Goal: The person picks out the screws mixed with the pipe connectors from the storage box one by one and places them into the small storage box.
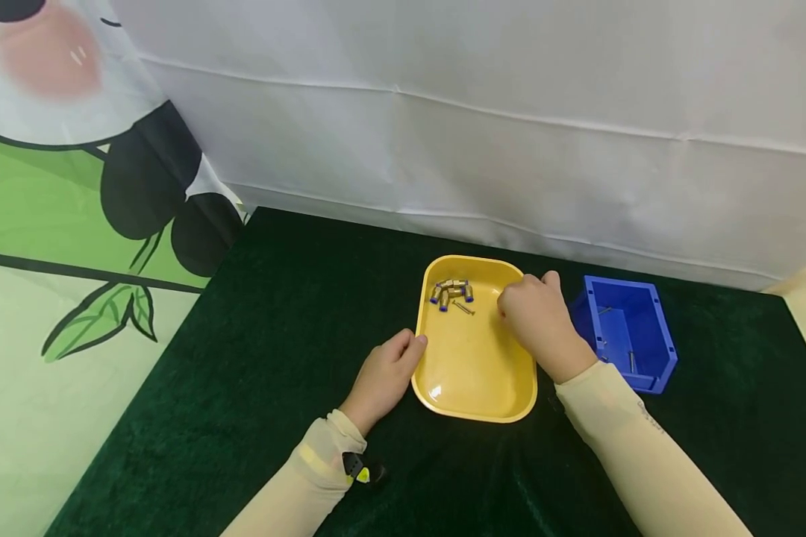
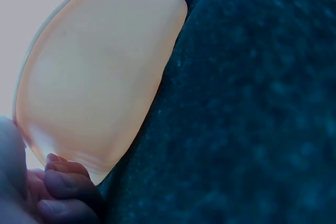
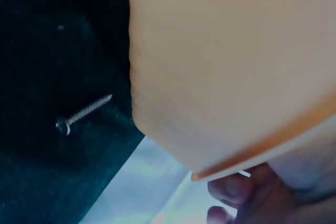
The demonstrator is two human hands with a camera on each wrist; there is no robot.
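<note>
A yellow tray (image 1: 477, 373) lies on the dark green cloth. My left hand (image 1: 386, 377) grips its left rim, thumb on top; in the left wrist view its curled fingers (image 2: 68, 184) are against the outer wall. My right hand (image 1: 537, 321) is over the tray's right side with fingers curled, their tips hidden in the head view. In the right wrist view a small shiny metal piece (image 3: 245, 173), apparently a screw, shows at the right fingers. Several brass fittings (image 1: 453, 291) with blue ends sit in the tray's far left corner, beside small screws (image 1: 463, 307).
A blue bin (image 1: 665, 347) holding a few screws (image 1: 632, 362) stands right of the tray, close to my right wrist. One loose screw (image 3: 86, 113) lies on the cloth beside the tray. A white curtain (image 1: 443, 164) hangs behind the table.
</note>
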